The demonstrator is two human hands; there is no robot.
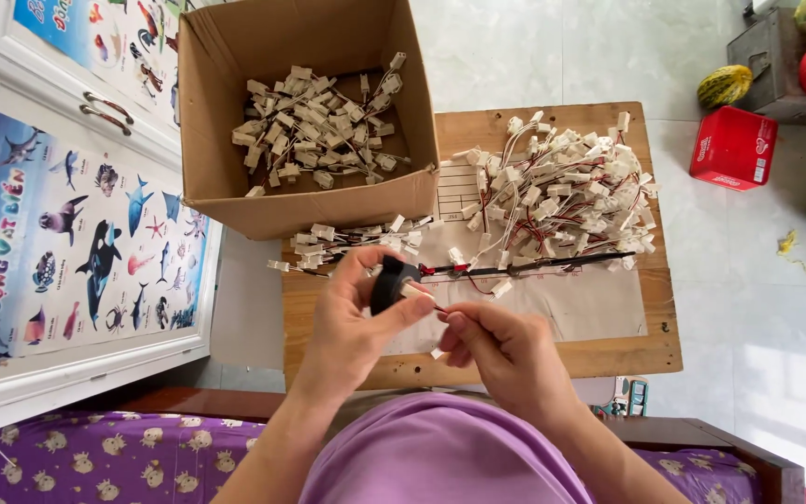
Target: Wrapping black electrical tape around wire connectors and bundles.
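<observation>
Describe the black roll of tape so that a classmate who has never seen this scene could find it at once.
Start at the small wooden table beside the open cardboard box. At its near edge, the left hand holds a black roll of tape between thumb and fingers. It is the only round, solid black thing among pale white connectors.

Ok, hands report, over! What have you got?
Left hand grips black tape roll. Right hand pinches a thin wire at the roll. Connector pile and cardboard box behind, nothing blocking.
</observation>
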